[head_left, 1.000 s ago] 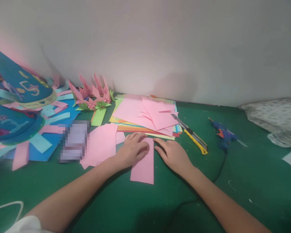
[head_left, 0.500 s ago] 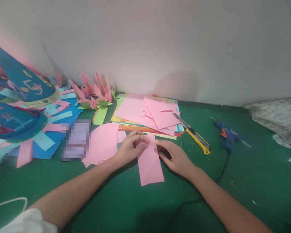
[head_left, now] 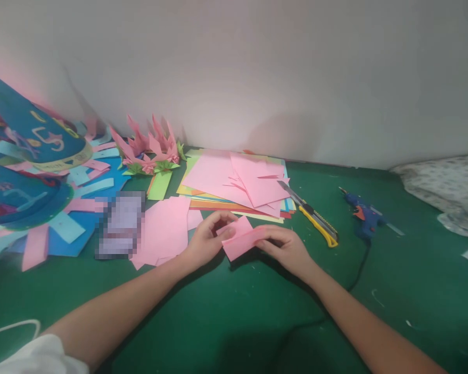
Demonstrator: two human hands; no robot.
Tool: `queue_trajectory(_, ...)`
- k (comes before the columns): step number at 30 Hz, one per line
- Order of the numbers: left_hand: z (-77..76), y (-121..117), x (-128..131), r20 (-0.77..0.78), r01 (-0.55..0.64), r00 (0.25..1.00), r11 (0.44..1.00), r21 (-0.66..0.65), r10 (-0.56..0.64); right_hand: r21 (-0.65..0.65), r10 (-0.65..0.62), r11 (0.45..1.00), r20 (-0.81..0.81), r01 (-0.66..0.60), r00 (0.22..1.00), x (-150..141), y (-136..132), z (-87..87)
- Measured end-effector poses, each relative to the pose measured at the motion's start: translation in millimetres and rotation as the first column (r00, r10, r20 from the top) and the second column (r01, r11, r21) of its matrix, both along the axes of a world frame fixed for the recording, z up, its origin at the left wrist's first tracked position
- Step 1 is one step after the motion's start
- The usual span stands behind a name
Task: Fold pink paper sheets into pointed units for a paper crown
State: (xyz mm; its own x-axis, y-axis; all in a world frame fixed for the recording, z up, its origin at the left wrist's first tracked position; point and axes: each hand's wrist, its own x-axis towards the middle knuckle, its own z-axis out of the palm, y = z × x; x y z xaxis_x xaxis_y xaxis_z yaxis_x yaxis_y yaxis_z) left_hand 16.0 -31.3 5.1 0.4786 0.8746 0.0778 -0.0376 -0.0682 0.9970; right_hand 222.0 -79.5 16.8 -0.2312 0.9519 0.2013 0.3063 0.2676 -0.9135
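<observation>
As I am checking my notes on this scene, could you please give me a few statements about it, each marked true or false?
1. The left hand and right hand hold the same pink sheet. True.
2. The cutter lies between the paper stack and the glue gun. True.
3. The glue gun is in the right hand. False: it lies on the green table.
4. Blue hats are at the left. True.
5. The pink sheet lies flat. False: it is bent over between the hands.

held paper (head_left: 239,246): pink | tabletop (head_left: 187,322): green | cutter (head_left: 311,217): yellow | glue gun (head_left: 369,219): blue, orange
</observation>
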Motion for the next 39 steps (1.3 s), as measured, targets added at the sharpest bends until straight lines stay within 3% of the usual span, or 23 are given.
queue_trajectory(4, 0.2, -2, 0, 0.038, -0.044, 0.998, 0.999, 0.001, 0.044, -0.057, 0.013, 0.998, -0.063, -0.017, 0.998, 2, -1, 1.0)
queue_trajectory(10, 2.2, 0, 0, -0.052, -0.096, 0.992, 0.969, 0.227, 0.111, -0.088, 0.165, 0.982, -0.055, -0.169, 0.985, 4, -2, 2.0)
queue_trajectory(13, 2.1, 0, -1, -0.106, -0.056, 0.990, 0.959, 0.279, 0.089, -0.135, 0.153, 0.978, -0.036, -0.157, 0.987, 2, -2, 2.2)
queue_trajectory(20, 10.8, -6, -3, -0.097, 0.013, 0.995, 0.983, 0.181, 0.004, -0.175, -0.074, 0.982, 0.021, 0.076, 0.997, -4, 0, 3.6)
queue_trajectory(26, 5.4, -7, 1, -0.142, -0.069, 0.988, 0.998, -0.001, 0.068, -0.170, -0.111, 0.978, 0.075, 0.123, 0.991, -5, -1, 2.9)
queue_trajectory(29, 3.8, -8, 5, -0.017, -0.070, 0.998, 0.991, -0.112, 0.068, -0.207, -0.175, 0.963, -0.003, 0.170, 0.985, -5, -1, -0.6)
queue_trajectory(34, 8.3, -15, 9, 0.084, -0.102, 0.989, 0.970, -0.222, 0.123, -0.327, -0.162, 0.940, -0.188, 0.094, 0.969, -7, -2, -0.8)
queue_trajectory(39, 5.8, -19, 9, 0.042, -0.110, 0.992, 0.970, -0.218, 0.122, -0.328, -0.110, 0.942, -0.118, 0.065, 0.987, -13, -5, 6.8)
